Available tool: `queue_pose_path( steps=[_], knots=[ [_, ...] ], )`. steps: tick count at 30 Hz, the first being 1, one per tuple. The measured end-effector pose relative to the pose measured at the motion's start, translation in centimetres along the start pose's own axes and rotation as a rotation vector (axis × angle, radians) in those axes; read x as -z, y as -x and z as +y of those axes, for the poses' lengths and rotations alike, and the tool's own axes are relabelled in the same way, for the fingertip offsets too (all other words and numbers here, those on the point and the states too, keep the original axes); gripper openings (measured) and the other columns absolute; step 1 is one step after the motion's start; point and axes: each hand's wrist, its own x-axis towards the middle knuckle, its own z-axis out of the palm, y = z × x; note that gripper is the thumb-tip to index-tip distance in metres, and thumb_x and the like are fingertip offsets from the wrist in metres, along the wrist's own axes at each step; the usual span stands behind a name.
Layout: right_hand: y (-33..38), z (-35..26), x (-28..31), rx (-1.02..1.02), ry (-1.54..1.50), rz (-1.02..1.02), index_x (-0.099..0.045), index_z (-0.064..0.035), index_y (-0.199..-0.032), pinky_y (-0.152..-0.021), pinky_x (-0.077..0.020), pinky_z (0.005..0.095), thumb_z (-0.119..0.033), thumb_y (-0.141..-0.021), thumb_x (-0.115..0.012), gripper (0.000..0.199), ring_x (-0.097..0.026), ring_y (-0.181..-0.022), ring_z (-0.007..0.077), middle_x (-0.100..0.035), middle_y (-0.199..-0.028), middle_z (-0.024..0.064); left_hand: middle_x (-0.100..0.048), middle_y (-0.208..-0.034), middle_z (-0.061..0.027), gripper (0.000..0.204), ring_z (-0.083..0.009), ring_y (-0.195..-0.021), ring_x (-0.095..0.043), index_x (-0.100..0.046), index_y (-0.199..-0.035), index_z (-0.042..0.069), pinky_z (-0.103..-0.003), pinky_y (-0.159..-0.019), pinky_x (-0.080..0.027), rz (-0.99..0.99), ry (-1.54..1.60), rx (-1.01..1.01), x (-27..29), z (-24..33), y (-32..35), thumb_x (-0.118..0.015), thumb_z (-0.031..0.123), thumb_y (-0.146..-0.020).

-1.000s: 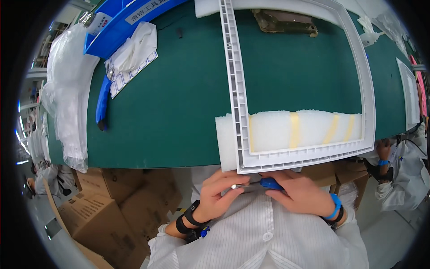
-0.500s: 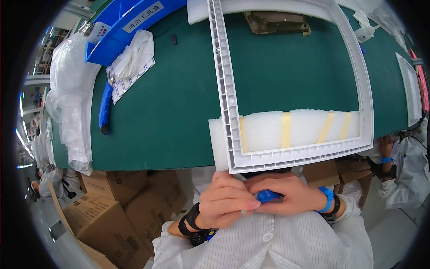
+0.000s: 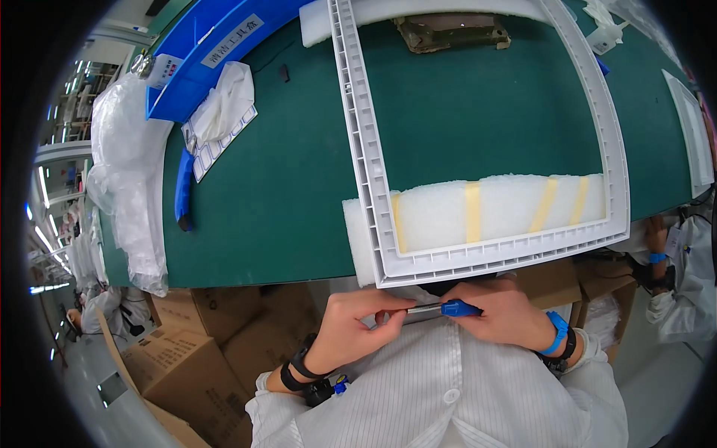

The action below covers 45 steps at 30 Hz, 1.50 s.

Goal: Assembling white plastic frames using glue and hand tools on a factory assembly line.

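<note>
Close in front of my body, below the table's near edge, both hands are on a blue utility knife (image 3: 461, 308). My right hand (image 3: 511, 313) is closed around its blue handle. A slim metal blade part (image 3: 424, 308) points left out of the handle, and my left hand (image 3: 362, 322) pinches its far end between thumb and finger. That tip is hidden by the fingers. Just beyond my hands lies a white rectangular plastic frame (image 3: 493, 261) with ribbed edges. It rests on a white foam strip (image 3: 441, 216) with yellow tape bands, and its near edge overhangs the table slightly.
Another foam piece (image 3: 317, 22) and a dark worn block (image 3: 452, 33) lie at the far side of the green table (image 3: 261, 194). Leftward are a blue bin (image 3: 179, 97), a blue-handled tool (image 3: 184, 190), white cloth (image 3: 224, 101) and clear plastic wrap (image 3: 131, 187). Cardboard boxes (image 3: 179, 366) stand below.
My hands have drawn apart from their close, overlapping hold, so the metal part now shows between them. The utility knife has moved slightly up.
</note>
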Motion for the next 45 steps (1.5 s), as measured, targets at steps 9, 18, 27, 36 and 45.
queue_pose_path(
  steps=[9, 18, 27, 36, 45],
  knots=[
    [0.5, 0.1, -0.3, 0.023, 0.135, 0.017, -0.068, -0.0137, -0.089, -0.064, -0.0489, 0.0399, -0.025, -0.086, -0.07, 0.012, -0.065, -0.073, 0.0283, -0.066, -0.078, 0.0057, -0.071, -0.071, -0.0066, 0.015, -0.0093, -0.061, -0.065, -0.072, -0.089, -0.003, -0.022, -0.06, -0.052, -0.014, 0.028, 0.129, -1.0, -0.2, 0.1, -0.07, 0.0, -0.075],
    [0.8, 0.5, -0.3, 0.015, 0.221, -0.011, -0.067, -0.0152, -0.095, -0.065, -0.05, 0.0397, -0.025, -0.086, -0.069, 0.013, -0.065, -0.076, 0.0279, -0.068, -0.083, 0.0052, -0.071, -0.07, -0.0064, 0.013, -0.0091, -0.063, -0.066, -0.071, -0.086, -0.005, -0.023, -0.062, -0.053, -0.005, -0.029, 0.14, -1.7, -0.9, -0.1, -0.069, -0.001, -0.073],
    [1.1, 1.5, -0.7, 0.164, 0.211, -0.065, -0.065, -0.0134, -0.102, -0.067, -0.0535, 0.0358, -0.012, -0.075, -0.074, 0.029, -0.068, -0.079, 0.0247, -0.07, -0.087, 0.0028, -0.071, -0.072, -0.0064, 0.011, -0.0102, -0.065, -0.066, -0.071, -0.084, -0.003, -0.023, -0.064, -0.053, -0.058, 0.213, 0.152, -1.9, -3.1, 0.8, -0.069, 0.002, -0.074],
    [1.1, 2.5, -0.7, 0.24, 0.151, -0.005, -0.069, -0.0122, -0.097, -0.064, -0.0545, 0.0347, -0.01, -0.072, -0.074, 0.025, -0.069, -0.075, 0.024, -0.071, -0.088, 0.0037, -0.07, -0.081, -0.0097, 0.009, -0.0118, -0.07, -0.066, -0.07, -0.089, -0.005, -0.025, -0.067, -0.053, -0.096, 0.714, 0.513, -0.5, -2.0, 1.1, -0.066, -0.001, -0.081],
    [1.1, 2.1, -0.9, 0.208, 0.197, -0.01, -0.068, -0.012, -0.1, -0.065, -0.0547, 0.0346, -0.006, -0.07, -0.072, 0.031, -0.069, -0.077, 0.0248, -0.071, -0.088, 0.0043, -0.069, -0.075, -0.0068, 0.016, -0.0109, -0.069, -0.068, -0.07, -0.09, -0.004, -0.024, -0.064, -0.053, -0.072, 0.061, 0.139, -1.7, -1.3, 1.1, -0.067, -0.004, -0.074]
  ],
)
